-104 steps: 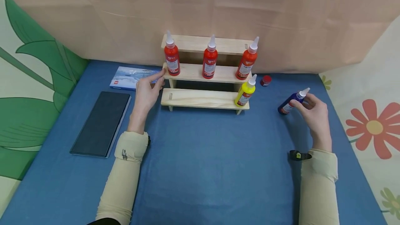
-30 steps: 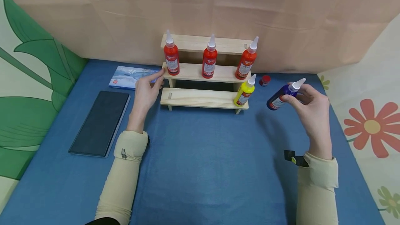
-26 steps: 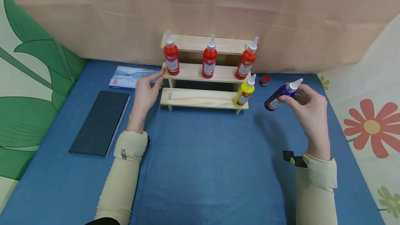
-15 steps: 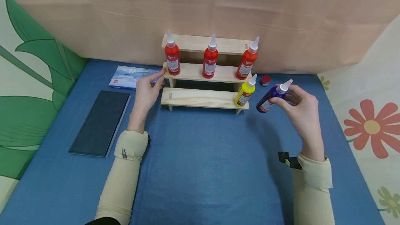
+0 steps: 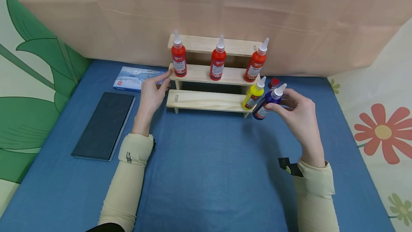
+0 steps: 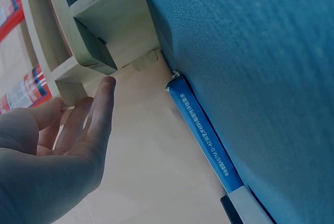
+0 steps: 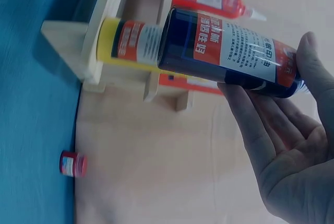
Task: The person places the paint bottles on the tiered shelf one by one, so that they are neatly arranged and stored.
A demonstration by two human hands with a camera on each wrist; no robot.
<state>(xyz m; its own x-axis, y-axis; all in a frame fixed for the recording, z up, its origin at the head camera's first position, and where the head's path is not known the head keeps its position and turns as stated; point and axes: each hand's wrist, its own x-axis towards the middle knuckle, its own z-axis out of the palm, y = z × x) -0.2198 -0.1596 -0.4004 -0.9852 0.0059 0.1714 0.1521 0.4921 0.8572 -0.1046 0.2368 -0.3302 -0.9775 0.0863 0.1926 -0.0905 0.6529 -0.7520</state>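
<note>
My right hand (image 5: 299, 115) pinches a dark blue paint bottle (image 5: 264, 106) near its white nozzle cap. Tilted, the bottle hangs off the table beside a yellow paint bottle (image 5: 253, 96) and partly overlaps it in the right wrist view. That yellow bottle stands at the right end of the lowest step of a wooden three-step rack (image 5: 206, 100). On the middle step stand three red paint bottles, left (image 5: 179, 62), centre (image 5: 217, 66) and right (image 5: 254, 68). My left hand (image 5: 153, 90) holds the left end of the middle step between thumb and fingers.
A small red-lidded jar (image 5: 274, 83) stands right of the rack, behind the blue bottle. At left lie a blue-and-white box (image 5: 132, 78) and a dark notebook (image 5: 103, 126). A beige cloth (image 5: 206, 6) hangs behind the rack.
My right hand has lifted the blue bottle from the table's right side and carried it left to beside the yellow bottle. My left hand has stayed at the rack's left end.
</note>
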